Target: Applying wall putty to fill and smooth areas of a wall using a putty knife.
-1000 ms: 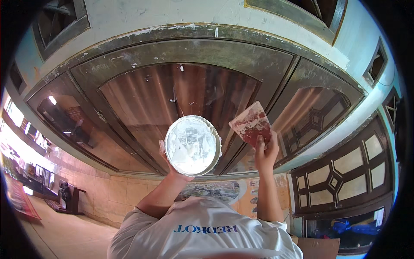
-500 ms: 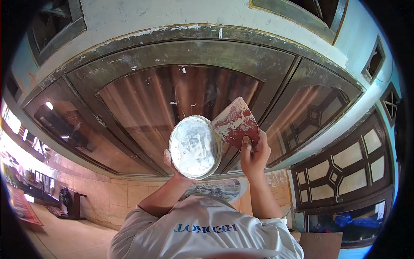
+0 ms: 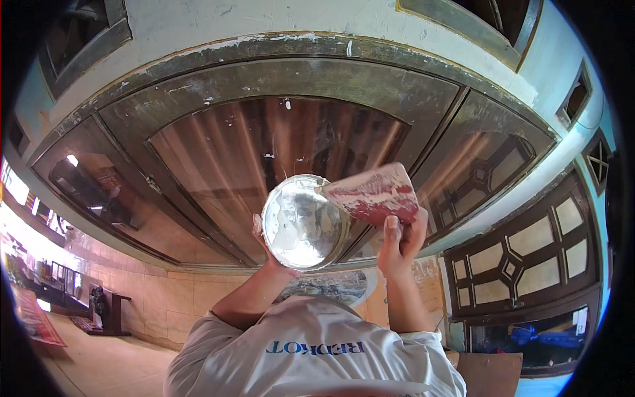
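A round tub of white paste [image 3: 297, 231] sits in my left hand [image 3: 260, 239], whose fingers curl round its left side and are partly hidden behind it. My right hand [image 3: 404, 239] grips a red, paste-streaked flat scraper [image 3: 380, 202] between thumb and fingers. The scraper's pointed left corner reaches over the tub's upper right rim; whether it touches the paste I cannot tell. Behind both stands a weathered wooden door frame [image 3: 278, 69] with glazed panels [image 3: 205, 159] and spots of white on it.
A brown panelled door [image 3: 529, 258] stands at the right. At the lower left are a dark wooden furniture piece [image 3: 119, 314] and a red item [image 3: 43, 321] on the pale floor [image 3: 126, 354]. Above the door frame are a pale wall [image 3: 258, 14] and dark-framed openings.
The scraper has moved left to the tub's rim and turned flatter, its corner now over it. My right hand shifted left, then slightly back right. The tub has moved slightly right and tilted.
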Action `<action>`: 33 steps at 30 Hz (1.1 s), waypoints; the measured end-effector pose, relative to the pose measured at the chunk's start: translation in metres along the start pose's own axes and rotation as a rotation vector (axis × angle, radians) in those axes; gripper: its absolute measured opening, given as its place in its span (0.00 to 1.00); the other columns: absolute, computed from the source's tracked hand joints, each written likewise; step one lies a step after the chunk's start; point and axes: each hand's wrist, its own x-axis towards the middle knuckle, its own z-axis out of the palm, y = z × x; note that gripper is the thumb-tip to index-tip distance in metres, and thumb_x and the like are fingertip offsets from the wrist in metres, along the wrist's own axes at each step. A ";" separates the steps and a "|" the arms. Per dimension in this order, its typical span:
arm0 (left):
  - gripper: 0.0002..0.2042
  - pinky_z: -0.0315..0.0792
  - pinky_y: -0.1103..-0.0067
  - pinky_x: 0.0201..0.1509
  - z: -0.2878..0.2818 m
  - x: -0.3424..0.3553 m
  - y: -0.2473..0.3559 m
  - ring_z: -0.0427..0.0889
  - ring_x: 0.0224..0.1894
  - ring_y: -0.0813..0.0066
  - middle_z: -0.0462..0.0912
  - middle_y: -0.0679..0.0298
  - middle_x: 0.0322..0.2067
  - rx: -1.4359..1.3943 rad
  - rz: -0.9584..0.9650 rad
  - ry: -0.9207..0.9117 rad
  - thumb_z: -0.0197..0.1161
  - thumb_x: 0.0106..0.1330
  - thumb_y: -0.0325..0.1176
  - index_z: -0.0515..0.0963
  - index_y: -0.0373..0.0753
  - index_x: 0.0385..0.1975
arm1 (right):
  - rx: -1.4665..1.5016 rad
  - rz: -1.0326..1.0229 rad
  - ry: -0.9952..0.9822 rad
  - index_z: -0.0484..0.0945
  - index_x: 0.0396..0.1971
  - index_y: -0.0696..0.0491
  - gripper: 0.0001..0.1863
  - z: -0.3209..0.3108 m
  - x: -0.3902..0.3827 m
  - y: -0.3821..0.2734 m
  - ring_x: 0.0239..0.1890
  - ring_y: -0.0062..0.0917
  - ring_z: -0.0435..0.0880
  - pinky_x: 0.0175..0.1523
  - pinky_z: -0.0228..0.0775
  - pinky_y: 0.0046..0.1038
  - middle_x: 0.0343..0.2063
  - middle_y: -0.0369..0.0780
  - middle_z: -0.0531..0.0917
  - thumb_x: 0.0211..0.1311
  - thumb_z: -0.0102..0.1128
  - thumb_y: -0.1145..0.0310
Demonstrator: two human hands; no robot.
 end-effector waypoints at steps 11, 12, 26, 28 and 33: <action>0.45 0.65 0.53 0.65 -0.029 0.006 -0.002 0.68 0.64 0.52 0.65 0.57 0.65 0.344 0.058 0.251 0.41 0.55 0.77 0.63 0.49 0.67 | -0.266 -0.206 -0.214 0.72 0.39 0.58 0.10 0.011 0.021 -0.006 0.20 0.38 0.72 0.26 0.63 0.32 0.22 0.45 0.73 0.57 0.56 0.81; 0.45 0.65 0.53 0.65 -0.020 0.004 -0.001 0.68 0.64 0.52 0.65 0.57 0.65 0.343 0.053 0.254 0.41 0.55 0.77 0.63 0.49 0.67 | -0.372 -0.206 -0.328 0.72 0.39 0.58 0.10 0.011 0.026 -0.009 0.20 0.38 0.71 0.26 0.64 0.32 0.22 0.45 0.73 0.58 0.56 0.81; 0.44 0.66 0.55 0.65 0.010 0.024 0.014 0.71 0.61 0.53 0.69 0.54 0.63 0.105 -0.498 -0.016 0.45 0.59 0.74 0.63 0.43 0.66 | -0.291 -0.351 -0.475 0.78 0.39 0.54 0.20 0.011 0.038 0.005 0.40 0.40 0.80 0.45 0.74 0.36 0.37 0.40 0.83 0.40 0.61 0.85; 0.44 0.66 0.55 0.65 0.010 0.022 0.013 0.71 0.62 0.53 0.69 0.54 0.63 -0.038 -0.549 -0.030 0.45 0.59 0.73 0.63 0.42 0.66 | -0.171 -0.336 -0.617 0.78 0.38 0.54 0.20 0.011 0.040 0.003 0.40 0.40 0.80 0.45 0.74 0.36 0.38 0.40 0.84 0.40 0.61 0.85; 0.45 0.65 0.56 0.65 0.013 0.021 0.010 0.71 0.62 0.53 0.68 0.54 0.63 0.005 -0.567 0.073 0.43 0.59 0.74 0.63 0.43 0.66 | -0.303 -0.301 -0.481 0.78 0.38 0.54 0.18 -0.001 0.043 0.001 0.40 0.39 0.81 0.44 0.74 0.36 0.38 0.40 0.85 0.43 0.58 0.84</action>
